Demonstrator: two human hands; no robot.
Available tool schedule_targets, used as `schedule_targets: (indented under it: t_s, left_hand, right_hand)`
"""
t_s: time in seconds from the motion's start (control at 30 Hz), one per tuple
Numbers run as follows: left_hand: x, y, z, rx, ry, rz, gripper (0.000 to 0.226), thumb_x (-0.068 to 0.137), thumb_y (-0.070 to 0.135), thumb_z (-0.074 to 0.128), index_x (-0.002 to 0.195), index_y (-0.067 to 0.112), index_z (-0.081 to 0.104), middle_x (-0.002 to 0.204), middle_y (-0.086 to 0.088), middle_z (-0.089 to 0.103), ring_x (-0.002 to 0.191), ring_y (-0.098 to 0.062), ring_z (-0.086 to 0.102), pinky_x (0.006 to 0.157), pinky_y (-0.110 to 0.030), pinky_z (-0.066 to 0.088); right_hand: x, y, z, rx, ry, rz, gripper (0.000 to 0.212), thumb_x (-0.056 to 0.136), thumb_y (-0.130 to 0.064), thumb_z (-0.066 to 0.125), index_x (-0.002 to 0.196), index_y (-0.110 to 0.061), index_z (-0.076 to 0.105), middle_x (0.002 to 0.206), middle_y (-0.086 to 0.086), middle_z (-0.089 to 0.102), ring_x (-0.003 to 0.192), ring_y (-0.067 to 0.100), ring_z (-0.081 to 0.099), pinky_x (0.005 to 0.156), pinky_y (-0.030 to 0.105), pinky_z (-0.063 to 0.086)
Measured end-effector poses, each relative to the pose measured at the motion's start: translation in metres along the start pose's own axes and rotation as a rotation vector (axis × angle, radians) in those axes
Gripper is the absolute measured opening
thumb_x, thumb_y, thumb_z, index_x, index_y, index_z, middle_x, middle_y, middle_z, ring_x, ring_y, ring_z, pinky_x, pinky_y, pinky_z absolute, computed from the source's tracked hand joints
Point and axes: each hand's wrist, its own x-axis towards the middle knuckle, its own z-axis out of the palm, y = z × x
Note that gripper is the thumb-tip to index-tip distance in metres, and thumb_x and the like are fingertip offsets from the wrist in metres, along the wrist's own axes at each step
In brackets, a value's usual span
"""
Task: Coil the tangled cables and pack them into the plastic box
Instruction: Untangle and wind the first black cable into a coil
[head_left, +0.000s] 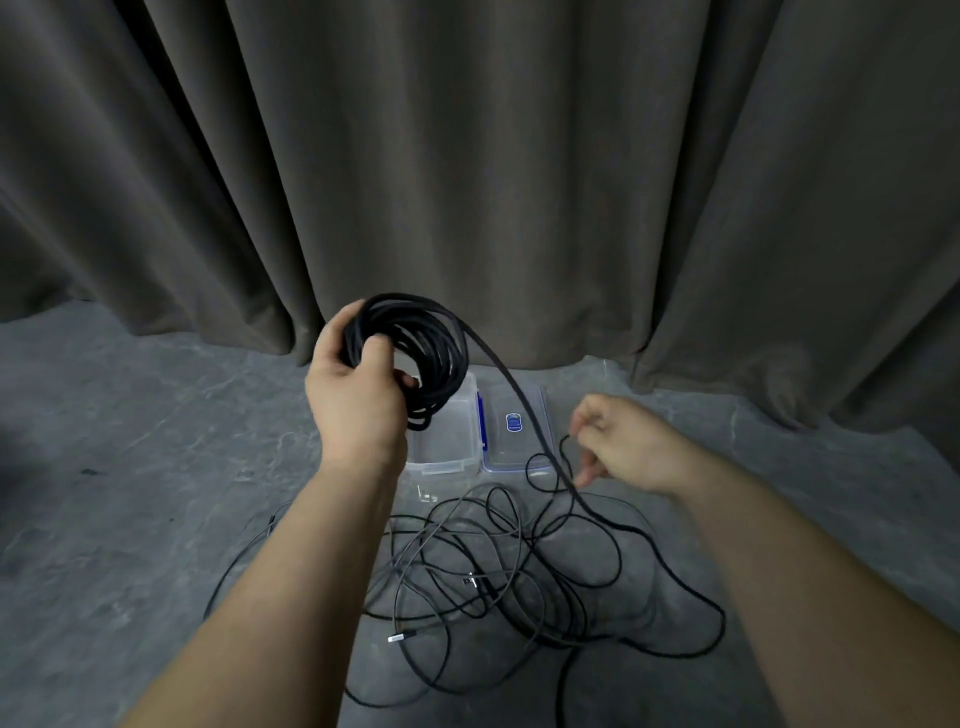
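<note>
My left hand (358, 395) gripped the coil (415, 358) above the plastic box (441, 447); my right hand (618, 441) pinched a thin cable (563, 452) beside it, risking snags in the tangle (519, 571).

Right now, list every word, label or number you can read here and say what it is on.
Nothing here can be read.
Blue label on the clear lid beside the box: print too small and blurred to read.
Cables, floor and curtain: no markings visible.
</note>
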Motion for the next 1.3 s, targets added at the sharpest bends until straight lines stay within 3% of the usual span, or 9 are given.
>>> schedule_targets:
  t_s: [0.07,0.17,0.5,0.57,0.63,0.77,1.0,1.1,1.3]
  left_hand:
    - [0.000,0.001,-0.001,0.003,0.001,-0.018,0.026,0.094,0.004,0.049,0.111,0.018,0.062,0.078,0.003,0.060,0.039,-0.006,0.044,0.044,-0.019,0.040]
    - [-0.005,0.004,0.002,-0.001,-0.038,-0.039,0.025,0.094,0.005,0.050,0.108,0.021,0.063,0.079,0.005,0.061,0.040,-0.006,0.043,0.044,-0.019,0.040]
    - [-0.018,-0.002,0.009,0.137,-0.285,-0.001,0.032,0.093,0.000,0.049,0.102,0.026,0.064,0.075,0.003,0.063,0.042,-0.011,0.044,0.045,-0.020,0.040]
    - [-0.019,-0.002,0.009,0.157,-0.339,0.008,0.033,0.094,-0.001,0.048,0.101,0.027,0.064,0.069,0.005,0.061,0.041,-0.011,0.044,0.045,-0.022,0.040]
    - [-0.019,-0.003,0.008,0.177,-0.346,0.008,0.033,0.093,-0.001,0.048,0.102,0.027,0.064,0.063,0.006,0.059,0.041,-0.011,0.044,0.043,-0.021,0.039]
    - [-0.012,-0.001,0.006,0.172,-0.200,0.027,0.028,0.092,0.001,0.050,0.105,0.022,0.064,0.070,0.004,0.061,0.039,-0.009,0.045,0.041,-0.018,0.038]
    - [0.014,-0.006,-0.008,0.173,0.084,0.007,0.031,0.089,0.009,0.053,0.116,0.018,0.065,0.082,0.005,0.066,0.045,-0.013,0.053,0.046,-0.022,0.046]
    - [0.009,-0.010,-0.009,0.323,0.027,0.082,0.033,0.081,0.018,0.054,0.109,0.030,0.064,0.100,0.009,0.068,0.090,-0.033,0.068,0.083,-0.046,0.057]
    - [0.000,-0.009,-0.009,0.510,-0.077,0.171,0.038,0.088,0.009,0.053,0.118,0.032,0.060,0.108,0.013,0.062,0.107,-0.009,0.059,0.101,-0.036,0.048]
  right_hand:
    - [-0.004,-0.006,0.003,-0.005,-0.035,-0.030,0.016,0.095,-0.024,0.052,0.111,-0.020,0.053,0.111,0.003,0.061,0.092,0.021,0.068,0.087,0.036,0.051]
    - [-0.003,-0.011,0.014,-0.165,0.040,-0.114,0.062,0.088,-0.037,0.063,0.141,-0.022,0.034,0.145,0.001,0.043,0.122,0.019,0.051,0.098,0.031,0.041]
    - [0.011,-0.036,0.030,0.042,0.201,-0.242,0.093,0.089,-0.018,0.064,0.150,-0.041,-0.002,0.157,-0.008,0.025,0.140,0.017,0.032,0.112,0.035,0.033]
    - [0.015,-0.034,0.029,0.066,0.217,-0.228,0.093,0.088,-0.010,0.064,0.151,-0.039,0.002,0.152,-0.005,0.035,0.136,0.017,0.039,0.109,0.032,0.035]
    - [0.017,-0.032,0.028,0.071,0.245,-0.220,0.076,0.089,-0.008,0.060,0.149,-0.034,0.020,0.125,-0.006,0.056,0.110,0.017,0.056,0.090,0.025,0.043]
    - [0.018,-0.019,0.020,0.072,0.325,-0.158,0.021,0.089,-0.011,0.054,0.106,-0.022,0.050,0.086,0.002,0.064,0.074,0.021,0.061,0.059,0.028,0.043]
    - [-0.001,-0.002,0.000,-0.085,0.360,-0.164,0.010,0.089,-0.011,0.058,0.088,-0.020,0.060,0.075,-0.008,0.061,0.069,0.014,0.058,0.064,0.024,0.045]
    - [-0.013,-0.021,0.000,-0.449,0.249,-0.291,0.017,0.089,-0.017,0.057,0.097,-0.021,0.071,0.087,-0.005,0.071,0.083,0.017,0.064,0.075,0.030,0.051]
    - [-0.029,-0.058,-0.013,-0.447,0.122,-0.318,0.022,0.078,-0.016,0.059,0.090,-0.027,0.073,0.070,-0.017,0.059,0.078,0.007,0.056,0.071,0.020,0.041]
